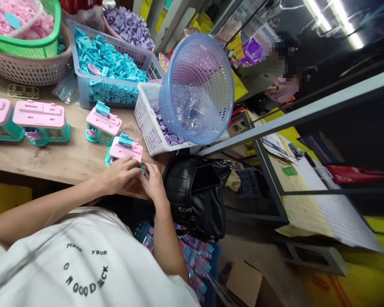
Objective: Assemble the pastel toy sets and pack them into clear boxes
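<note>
My left hand (123, 175) is closed, its bent fingers at the front edge of a small toy house (128, 147) with a pink roof, teal base and blue block on top. My right hand (152, 181) meets it at the house's right front corner, fingers pinched by a small blue piece (143, 168) that barely shows. What lies between the two hands is mostly hidden. Just behind stands a similar toy house (104, 123), also with a blue roof block. Farther left are larger-looking pink-roofed houses (40, 115) with no blue block.
Behind the houses stand a clear bin (83, 91) of blue parts and a white basket (144, 115) of purple parts. A blue perforated basket (196, 138) leans on the latter. A black bag (195, 196) hangs beside my right arm, above a crate of pink and blue pieces.
</note>
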Available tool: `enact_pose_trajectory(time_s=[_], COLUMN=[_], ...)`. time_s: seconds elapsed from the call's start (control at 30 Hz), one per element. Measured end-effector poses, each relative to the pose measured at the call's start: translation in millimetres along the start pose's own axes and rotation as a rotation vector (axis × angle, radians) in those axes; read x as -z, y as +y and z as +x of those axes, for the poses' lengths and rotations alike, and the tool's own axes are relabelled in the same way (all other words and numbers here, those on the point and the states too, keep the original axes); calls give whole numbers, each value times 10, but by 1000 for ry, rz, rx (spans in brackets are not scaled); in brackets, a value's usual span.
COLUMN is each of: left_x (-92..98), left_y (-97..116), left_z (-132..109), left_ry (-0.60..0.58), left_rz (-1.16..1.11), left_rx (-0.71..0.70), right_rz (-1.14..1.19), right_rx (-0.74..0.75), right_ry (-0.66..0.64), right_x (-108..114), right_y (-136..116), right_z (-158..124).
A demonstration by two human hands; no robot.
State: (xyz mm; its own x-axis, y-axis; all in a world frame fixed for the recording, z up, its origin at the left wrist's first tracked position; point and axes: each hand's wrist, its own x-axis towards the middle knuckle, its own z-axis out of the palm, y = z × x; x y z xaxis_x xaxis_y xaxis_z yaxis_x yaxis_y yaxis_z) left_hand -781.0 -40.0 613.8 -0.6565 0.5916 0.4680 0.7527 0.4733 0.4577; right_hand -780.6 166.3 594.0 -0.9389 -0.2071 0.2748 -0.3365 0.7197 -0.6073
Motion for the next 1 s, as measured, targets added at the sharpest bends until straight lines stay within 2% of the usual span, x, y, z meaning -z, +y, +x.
enact_pose_trajectory(time_s=[0.1,0.2,0.27,0.3,0.4,0.47,0.57,0.63,0.7,0.77,0.83,0.9,1.0], left_x=[-248,-240,-96,19,526,942,1519,1800,1993,2123,2217,2290,2363], left_y=[68,86,70,47,-90,-222,-447,-624,-829,-1051,-1264,-1441,-1607], left_z=[194,344,398,406,321,156,-210,-471,-694,-856,-956,-1005,-1030], left_ry=[-64,65,179,199,196,284,479,603,667,654,565,438,283], left_rz=[46,-81,-305,-462,-892,-987,-942,-839,-689,-512,-350,-256,-249], left_rx=[22,183,377,464,615,670,755,804,852,909,966,1003,985], right_rz=[33,148,198,205,232,336,591,715,742,694,591,492,427], right_rx=[-34,-26,22,71,271,338,278,188,137,150,206,261,321], right_ry=[49,159,228,249,232,146,-68,-265,-409,-465,-468,-463,-476], right_x=[-142,8,188,262,289,99,-455,-901,-1302,-1589,-1741,-1784,-1753], right_y=[204,103,-100,-233,-710,-1043,-1490,-1740,-1943,-2082,-2146,-2150,-2116], right_z=[-89,-44,30,87,365,634,1111,1418,1660,1814,1896,1941,1994])
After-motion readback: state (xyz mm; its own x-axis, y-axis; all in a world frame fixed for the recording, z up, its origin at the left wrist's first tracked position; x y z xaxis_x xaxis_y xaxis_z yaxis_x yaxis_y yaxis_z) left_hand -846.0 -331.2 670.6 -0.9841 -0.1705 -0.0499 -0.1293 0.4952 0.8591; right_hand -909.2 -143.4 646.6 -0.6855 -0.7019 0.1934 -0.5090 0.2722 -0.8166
